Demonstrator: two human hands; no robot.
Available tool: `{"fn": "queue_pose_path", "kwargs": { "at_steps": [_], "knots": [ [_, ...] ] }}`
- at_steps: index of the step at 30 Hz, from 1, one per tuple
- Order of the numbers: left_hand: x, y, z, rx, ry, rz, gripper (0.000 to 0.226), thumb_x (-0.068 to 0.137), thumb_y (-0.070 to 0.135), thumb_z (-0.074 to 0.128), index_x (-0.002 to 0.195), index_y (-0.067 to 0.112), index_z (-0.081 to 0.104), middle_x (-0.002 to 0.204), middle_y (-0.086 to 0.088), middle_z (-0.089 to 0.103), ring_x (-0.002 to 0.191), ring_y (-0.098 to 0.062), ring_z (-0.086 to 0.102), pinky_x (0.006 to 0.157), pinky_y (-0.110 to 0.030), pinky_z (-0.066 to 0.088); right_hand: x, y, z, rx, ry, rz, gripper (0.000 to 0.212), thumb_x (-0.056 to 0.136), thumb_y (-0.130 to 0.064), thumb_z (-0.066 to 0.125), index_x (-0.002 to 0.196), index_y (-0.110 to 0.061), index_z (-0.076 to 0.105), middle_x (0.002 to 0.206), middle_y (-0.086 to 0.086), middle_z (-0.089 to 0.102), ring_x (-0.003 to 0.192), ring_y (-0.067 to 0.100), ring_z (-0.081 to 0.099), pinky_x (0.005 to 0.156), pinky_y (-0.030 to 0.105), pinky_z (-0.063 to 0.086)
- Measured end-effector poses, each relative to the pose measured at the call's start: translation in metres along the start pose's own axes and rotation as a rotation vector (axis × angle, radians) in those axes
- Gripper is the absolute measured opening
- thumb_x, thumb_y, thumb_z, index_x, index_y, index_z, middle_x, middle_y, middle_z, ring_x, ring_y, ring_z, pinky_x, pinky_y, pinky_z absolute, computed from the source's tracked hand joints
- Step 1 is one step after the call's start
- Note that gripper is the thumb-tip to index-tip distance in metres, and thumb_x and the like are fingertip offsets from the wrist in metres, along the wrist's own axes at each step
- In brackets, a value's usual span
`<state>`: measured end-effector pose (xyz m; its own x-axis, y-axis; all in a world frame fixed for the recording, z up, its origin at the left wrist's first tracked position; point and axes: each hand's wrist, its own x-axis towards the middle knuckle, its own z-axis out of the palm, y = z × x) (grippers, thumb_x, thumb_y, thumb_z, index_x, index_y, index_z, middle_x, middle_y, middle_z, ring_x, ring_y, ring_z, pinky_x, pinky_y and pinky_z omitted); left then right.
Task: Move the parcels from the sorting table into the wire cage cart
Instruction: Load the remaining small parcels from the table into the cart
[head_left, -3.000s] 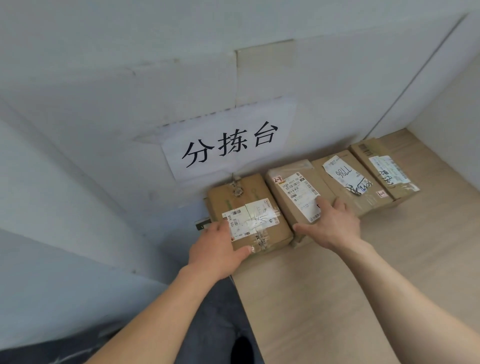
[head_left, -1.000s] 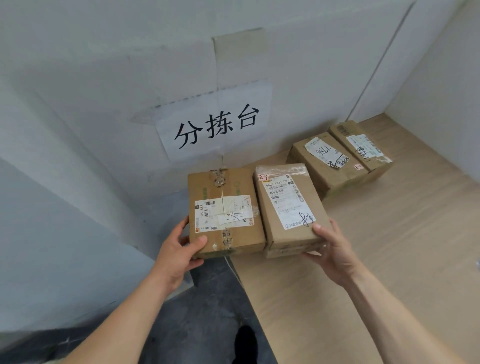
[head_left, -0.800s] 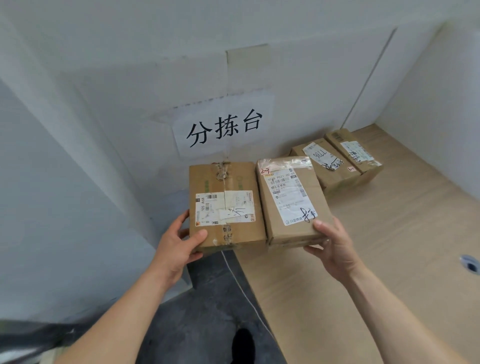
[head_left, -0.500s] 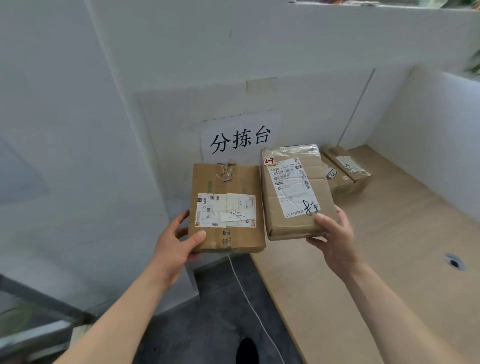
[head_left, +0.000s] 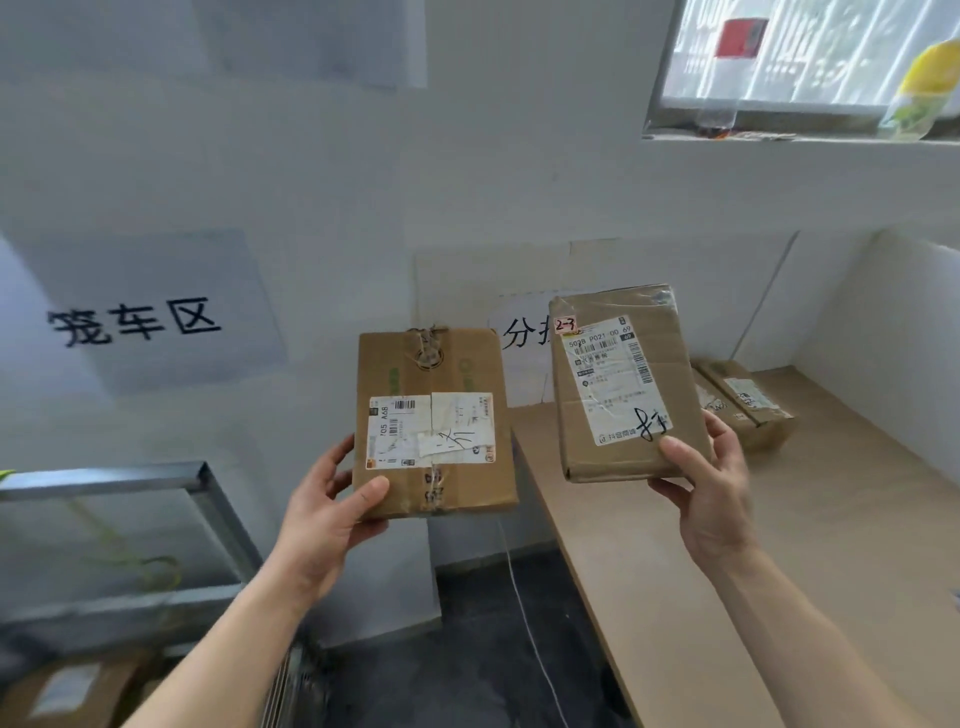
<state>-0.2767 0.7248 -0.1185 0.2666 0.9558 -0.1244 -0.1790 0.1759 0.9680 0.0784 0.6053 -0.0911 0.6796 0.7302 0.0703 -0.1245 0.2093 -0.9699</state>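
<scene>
Centre frame, lifted clear of the surface (head_left: 831, 545): left hand (head_left: 332, 519) and right hand (head_left: 714, 499) clamp fingers (head_left: 724, 434) and thumb on near corners of the brown-taped parcel (head_left: 434, 374) and the parcel tagged 2-3 (head_left: 618, 364), both apparently stiff, light, best supported beneath.

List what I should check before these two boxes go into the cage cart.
1. Left hand grip on the left parcel: ok, thumb on top, fingers round the side edge.
2. Right hand grip on the right parcel: ok, but it holds only the near corner.
3. Both parcels lifted off the sorting table: ok.
4. Cage cart located: ok, its metal rail is at lower left.
5. Room inside the cart: cannot tell; only one blurred box shows below the rail.
6. Table emptied: not ok, two parcels lie by the far wall.
</scene>
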Motion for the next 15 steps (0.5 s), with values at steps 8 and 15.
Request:
{"fn": "queue_pose_path", "kwargs": {
  "at_steps": [8, 15],
  "knots": [
    [-0.075, 0.022, -0.035, -0.08, 0.265, 0.094, 0.059, 0.069, 0.019, 0.08, 0.118, 0.047, 0.061, 0.118, -0.009, 0.071, 0.102, -0.029, 0.072, 0.072, -0.043, 0.061, -0.001, -0.002, 0.034, 0.054, -0.144, 0.003, 0.045, 0.091, -0.014, 0.068, 0.131, -0.027, 0.053, 0.106, -0.007, 0.075, 0.105, 0.024, 0.067, 0.083, 0.048, 0.054],
    [-0.167, 0.022, -0.047, -0.138, 0.503, 0.196, 0.059, 0.072, 0.015, 0.077, 0.123, 0.038, 0.058, 0.109, -0.012, 0.074, 0.097, -0.032, 0.073, 0.072, -0.045, 0.063, -0.022, 0.003, 0.067, 0.155, -0.344, 0.081, 0.04, 0.085, -0.016, 0.07, 0.118, -0.035, 0.06, 0.123, 0.004, 0.067, 0.106, 0.025, 0.068, 0.077, 0.044, 0.057]
  ]
}}
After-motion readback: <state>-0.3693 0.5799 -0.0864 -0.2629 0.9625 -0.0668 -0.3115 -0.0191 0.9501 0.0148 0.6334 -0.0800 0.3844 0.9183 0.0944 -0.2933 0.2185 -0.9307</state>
